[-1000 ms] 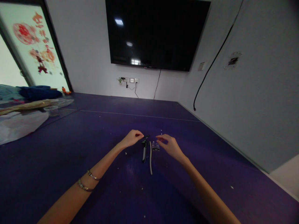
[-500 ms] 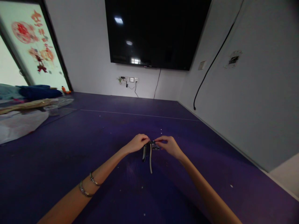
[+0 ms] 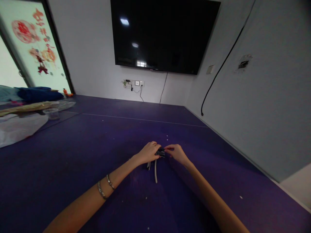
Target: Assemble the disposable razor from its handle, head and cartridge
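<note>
A small dark, flat piece (image 3: 161, 153) lies on the purple surface between my hands; its kind is too small to make out. My left hand (image 3: 149, 152), with two bracelets on the wrist, is closed over its left side, thumb below and fingers above. From the right, my right hand (image 3: 178, 153) pinches at the upper right edge of the same piece. A pale cord-like strip (image 3: 155, 173) runs from under my left fingers toward me. Beside it, a shorter dark and white strip (image 3: 148, 165) is partly hidden by my left hand.
The purple surface (image 3: 97, 155) has small white specks. At the left lie a white sheet (image 3: 23, 127), a clear cup (image 3: 51, 114) and dark blue cloth (image 3: 39, 94). A black cable (image 3: 220, 66) hangs along the right wall. A television (image 3: 165, 35) is on the wall ahead.
My left hand has moved right and closed over the dark piece, covering more of it and the short strip. My right hand has shifted slightly down and still pinches at the right edge.
</note>
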`<state>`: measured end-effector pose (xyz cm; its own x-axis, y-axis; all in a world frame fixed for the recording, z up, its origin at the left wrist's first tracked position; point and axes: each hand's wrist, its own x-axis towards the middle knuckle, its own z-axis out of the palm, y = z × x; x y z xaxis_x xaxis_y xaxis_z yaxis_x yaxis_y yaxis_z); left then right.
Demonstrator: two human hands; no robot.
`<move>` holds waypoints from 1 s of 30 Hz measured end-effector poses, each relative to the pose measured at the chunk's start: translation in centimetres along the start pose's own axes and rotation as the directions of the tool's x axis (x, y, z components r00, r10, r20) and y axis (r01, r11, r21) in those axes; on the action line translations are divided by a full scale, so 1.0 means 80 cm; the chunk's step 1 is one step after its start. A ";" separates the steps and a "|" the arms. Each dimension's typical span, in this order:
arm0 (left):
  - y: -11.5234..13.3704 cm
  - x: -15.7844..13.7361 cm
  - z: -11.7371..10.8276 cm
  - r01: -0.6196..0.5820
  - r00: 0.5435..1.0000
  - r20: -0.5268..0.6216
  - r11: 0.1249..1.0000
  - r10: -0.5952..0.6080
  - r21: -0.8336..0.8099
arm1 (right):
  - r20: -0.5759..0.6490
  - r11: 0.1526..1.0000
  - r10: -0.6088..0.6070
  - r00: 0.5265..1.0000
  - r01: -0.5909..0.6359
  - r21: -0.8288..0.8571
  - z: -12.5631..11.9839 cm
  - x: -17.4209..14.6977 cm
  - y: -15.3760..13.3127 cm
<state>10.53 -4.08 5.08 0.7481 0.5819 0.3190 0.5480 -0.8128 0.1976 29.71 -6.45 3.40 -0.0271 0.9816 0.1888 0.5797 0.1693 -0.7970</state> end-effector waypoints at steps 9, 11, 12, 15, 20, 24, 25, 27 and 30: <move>-0.009 0.008 0.018 -0.031 0.997 0.077 0.999 0.028 0.029 | 0.041 1.000 -0.023 0.999 0.024 -0.016 0.004 0.002 0.015; -0.011 0.009 0.024 -0.032 0.997 0.070 0.999 0.029 0.036 | 0.049 0.999 -0.028 0.998 0.030 -0.023 0.005 0.003 0.016; -0.012 0.009 0.026 -0.034 0.997 0.067 0.999 0.031 0.039 | 0.054 0.999 -0.032 0.998 0.033 -0.028 0.005 0.003 0.016; -0.012 0.009 0.029 -0.047 0.997 0.058 0.998 0.044 0.042 | 0.058 0.998 -0.043 0.997 0.046 -0.045 0.006 0.003 0.013; -0.009 0.008 0.027 -0.023 0.998 0.055 0.999 0.021 0.038 | 0.047 0.993 -0.076 0.996 0.080 -0.087 0.006 -0.001 0.005; -0.010 0.008 0.029 -0.022 0.999 0.044 0.999 0.020 0.043 | 0.049 0.982 -0.133 0.990 0.138 -0.132 0.004 -0.003 0.003; -0.010 0.008 0.030 -0.023 0.999 0.044 0.999 0.021 0.045 | 0.049 0.978 -0.148 0.988 0.153 -0.143 0.004 -0.003 0.003; -0.011 0.009 0.031 -0.022 0.999 0.048 0.999 0.020 0.048 | 0.052 0.969 -0.179 0.983 0.185 -0.165 0.004 -0.003 0.007; -0.012 0.009 0.031 -0.028 0.998 0.051 0.999 0.026 0.044 | 0.065 0.952 -0.219 0.973 0.228 -0.202 0.004 -0.002 0.011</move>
<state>11.49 -2.82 2.81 0.7803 0.5613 0.2760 0.5427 -0.8269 0.1472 30.00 -6.41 2.48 -0.2062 0.9241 0.3217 0.7107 0.3674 -0.5999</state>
